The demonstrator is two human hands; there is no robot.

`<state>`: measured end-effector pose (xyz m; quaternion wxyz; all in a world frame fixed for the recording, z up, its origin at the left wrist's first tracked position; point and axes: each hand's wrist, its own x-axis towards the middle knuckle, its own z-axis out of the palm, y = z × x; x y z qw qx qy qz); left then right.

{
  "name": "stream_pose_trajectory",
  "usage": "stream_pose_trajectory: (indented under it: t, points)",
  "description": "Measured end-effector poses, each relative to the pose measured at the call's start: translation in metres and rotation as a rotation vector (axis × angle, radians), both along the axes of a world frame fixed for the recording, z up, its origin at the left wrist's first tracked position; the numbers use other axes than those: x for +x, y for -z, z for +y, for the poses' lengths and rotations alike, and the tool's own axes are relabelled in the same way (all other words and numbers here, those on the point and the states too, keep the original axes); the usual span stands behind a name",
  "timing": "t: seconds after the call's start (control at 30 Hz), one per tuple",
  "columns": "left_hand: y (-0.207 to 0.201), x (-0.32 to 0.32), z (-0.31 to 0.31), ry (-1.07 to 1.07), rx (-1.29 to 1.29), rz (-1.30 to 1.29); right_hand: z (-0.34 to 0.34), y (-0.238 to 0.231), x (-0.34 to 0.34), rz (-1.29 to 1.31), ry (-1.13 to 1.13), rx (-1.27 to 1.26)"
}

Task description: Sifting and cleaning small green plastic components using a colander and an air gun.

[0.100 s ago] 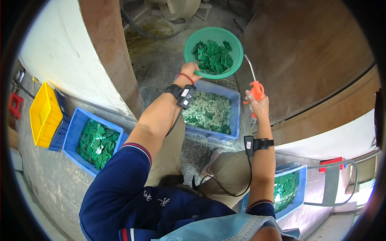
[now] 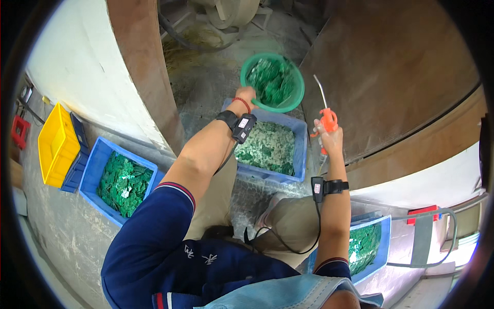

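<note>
My left hand (image 2: 245, 99) is closed on the near-left rim of a green plastic basin (image 2: 297, 98). Inside it, thin flat green pieces (image 2: 270, 80) look smeared by motion. In my right hand (image 2: 331, 138) is an orange air blow gun (image 2: 328, 120). Its thin bent metal nozzle points up, just right of the basin and apart from it. My fingers wrap the gun's body, so part of it is hidden. Below the basin stands a blue crate (image 2: 267, 174) of green pieces mixed with pale ones (image 2: 270, 139); the basin and my left hand overlap its far edge.
On my left stand another blue crate (image 2: 91, 188) of green pieces and a yellow crate (image 2: 51, 154). A third blue crate (image 2: 385, 242) is at lower right, near a grey hose (image 2: 455, 232). A brown curved panel (image 2: 391, 77) bounds the right; machinery (image 2: 226, 13) stands ahead.
The basin has come nearer to me and tilted, and its pieces have shifted and blurred. My left hand moved slightly with it. My right hand and the blow gun stay nearly in place.
</note>
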<state>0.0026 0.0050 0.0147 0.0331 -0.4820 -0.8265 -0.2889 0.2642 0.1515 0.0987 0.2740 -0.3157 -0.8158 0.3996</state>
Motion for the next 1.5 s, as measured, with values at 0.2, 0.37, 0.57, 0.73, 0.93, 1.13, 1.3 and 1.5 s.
stream_pose_trajectory:
  t: [0.2,0.37,0.57,0.73,0.93,1.13,1.3,1.5]
  points:
    - [0.098,-0.083,-0.020,-0.077,0.298,-0.530,-0.040,-0.010,-0.025,-0.093,-0.098,0.116]
    - [-0.039,0.037,0.027,-0.191,1.026,-1.574,0.020,0.012,0.019,-0.090,0.075,0.092]
    - [0.095,-0.087,0.010,0.012,0.396,-1.022,-0.023,-0.001,-0.013,-0.149,-0.066,0.060]
    - [0.097,-0.076,0.021,0.058,0.024,-0.630,-0.010,0.006,-0.004,-0.349,-0.103,0.171]
    - [0.041,-0.026,0.027,0.111,-0.200,-0.087,0.002,0.015,0.006,-0.557,-0.016,0.391]
    - [-0.025,0.030,0.016,-0.279,0.952,-1.519,0.004,0.017,0.001,-0.511,0.069,0.446]
    - [-0.033,0.025,-0.011,-0.196,0.918,-1.504,-0.047,-0.002,-0.025,-0.495,-0.100,0.383]
    - [-0.030,0.025,-0.006,-0.174,0.887,-1.486,-0.047,0.009,-0.028,-0.468,-0.061,0.416]
